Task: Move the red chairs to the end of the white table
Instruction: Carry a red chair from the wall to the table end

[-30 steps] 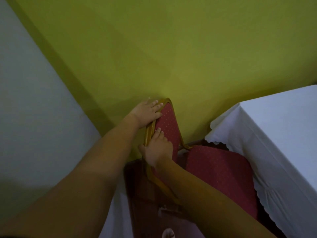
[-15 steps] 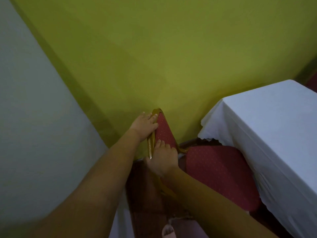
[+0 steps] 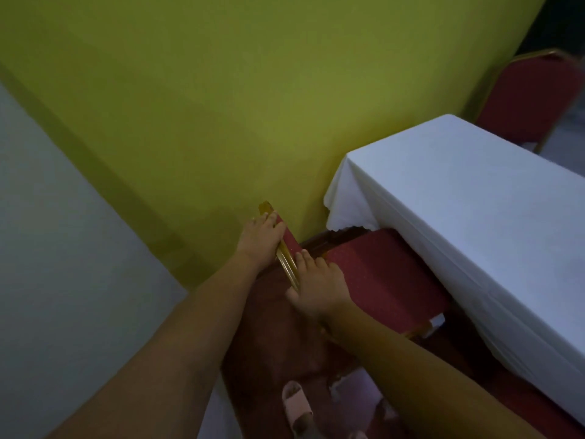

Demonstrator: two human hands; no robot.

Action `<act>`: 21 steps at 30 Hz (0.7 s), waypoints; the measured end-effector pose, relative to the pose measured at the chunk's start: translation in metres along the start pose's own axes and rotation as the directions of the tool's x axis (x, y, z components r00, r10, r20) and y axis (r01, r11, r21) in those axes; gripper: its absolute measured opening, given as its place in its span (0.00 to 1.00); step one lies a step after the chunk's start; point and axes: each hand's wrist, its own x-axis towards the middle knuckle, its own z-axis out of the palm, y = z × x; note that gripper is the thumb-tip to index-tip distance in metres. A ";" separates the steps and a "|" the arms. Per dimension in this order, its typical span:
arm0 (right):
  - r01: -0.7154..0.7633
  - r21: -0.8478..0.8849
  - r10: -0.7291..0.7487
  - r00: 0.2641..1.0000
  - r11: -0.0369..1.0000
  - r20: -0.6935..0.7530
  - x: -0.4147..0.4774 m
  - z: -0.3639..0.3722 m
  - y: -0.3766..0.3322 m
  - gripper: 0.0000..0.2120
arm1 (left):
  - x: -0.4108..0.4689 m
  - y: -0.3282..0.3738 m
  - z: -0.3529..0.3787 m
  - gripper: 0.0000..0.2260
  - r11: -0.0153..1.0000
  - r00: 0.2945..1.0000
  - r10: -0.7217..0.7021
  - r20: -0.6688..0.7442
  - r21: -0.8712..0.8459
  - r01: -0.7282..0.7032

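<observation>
A red chair (image 3: 376,280) with a gold frame stands at the near end of the white table (image 3: 468,198), its seat partly under the cloth's edge. Its backrest is seen edge-on near the yellow wall. My left hand (image 3: 261,237) grips the top of the backrest from the wall side. My right hand (image 3: 316,288) holds the backrest's lower gold edge from the seat side. A second red chair (image 3: 525,99) stands at the table's far end, upper right.
The yellow wall (image 3: 253,106) runs close behind the chair. A pale wall (image 3: 63,264) fills the left. My foot in a pink sandal (image 3: 297,407) stands on dark red floor below the chair.
The view has swung so the table and the far chair show more. The chair and both hands sit lower and further right in the frame, still gripping the backrest.
</observation>
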 end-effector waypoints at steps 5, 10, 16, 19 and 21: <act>-0.042 0.058 0.045 0.998 0.997 -0.044 -0.040 0.013 0.031 0.34 | -0.006 0.011 0.017 0.22 0.960 0.964 0.204 -0.169 -0.160 -0.231; -0.133 0.281 0.179 0.973 0.950 -0.143 -0.049 0.012 0.015 0.32 | 0.007 0.010 0.015 0.17 0.966 0.970 0.222 -0.099 -0.114 -0.233; -0.215 0.373 0.310 0.926 0.903 -0.216 -0.033 0.017 0.000 0.23 | 0.010 0.010 0.018 0.11 0.930 0.901 0.292 -0.322 -0.126 -0.346; -0.126 0.318 0.237 0.910 0.940 -0.340 -0.030 0.023 0.006 0.20 | 0.013 0.007 0.020 0.10 0.917 0.880 0.302 -0.366 -0.141 -0.373; -0.089 0.308 0.212 0.896 0.947 -0.391 -0.026 0.025 0.011 0.19 | 0.018 0.007 0.020 0.11 0.924 0.895 0.288 -0.340 -0.148 -0.354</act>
